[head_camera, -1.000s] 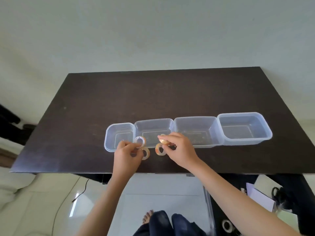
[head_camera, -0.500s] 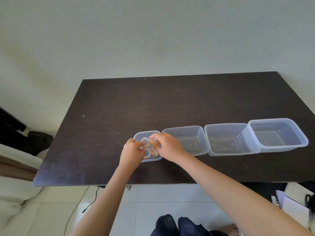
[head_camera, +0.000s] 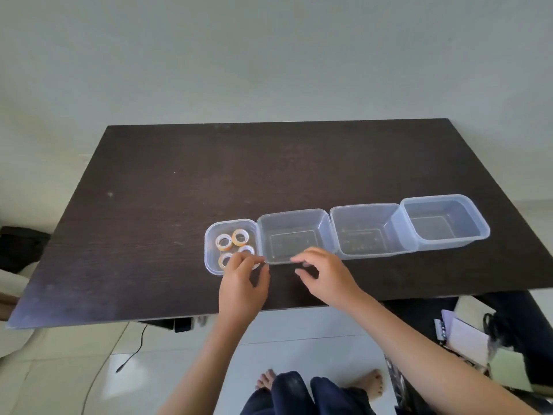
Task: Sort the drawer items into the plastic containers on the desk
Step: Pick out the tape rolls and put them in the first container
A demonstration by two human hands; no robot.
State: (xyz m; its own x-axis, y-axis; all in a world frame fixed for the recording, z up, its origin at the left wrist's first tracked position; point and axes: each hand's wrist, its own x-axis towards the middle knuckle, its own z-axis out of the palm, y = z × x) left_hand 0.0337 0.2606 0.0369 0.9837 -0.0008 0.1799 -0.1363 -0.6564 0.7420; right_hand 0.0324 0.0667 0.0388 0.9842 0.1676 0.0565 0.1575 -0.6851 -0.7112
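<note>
Desk: dark wooden desk (head_camera: 179,205) with four clear plastic containers in a row near its front edge
Small container: leftmost small container (head_camera: 209,253) holds four tape rolls (head_camera: 223,242) lying flat
Other tubs: second container (head_camera: 294,235), third container (head_camera: 368,229) and fourth container (head_camera: 446,220) sit rim to rim
Left hand: left hand (head_camera: 242,287) over the small container's near corner, fingers loosely curled, holding nothing
Right hand: right hand (head_camera: 326,277) by the second container's near wall, fingers relaxed, holding nothing
</note>
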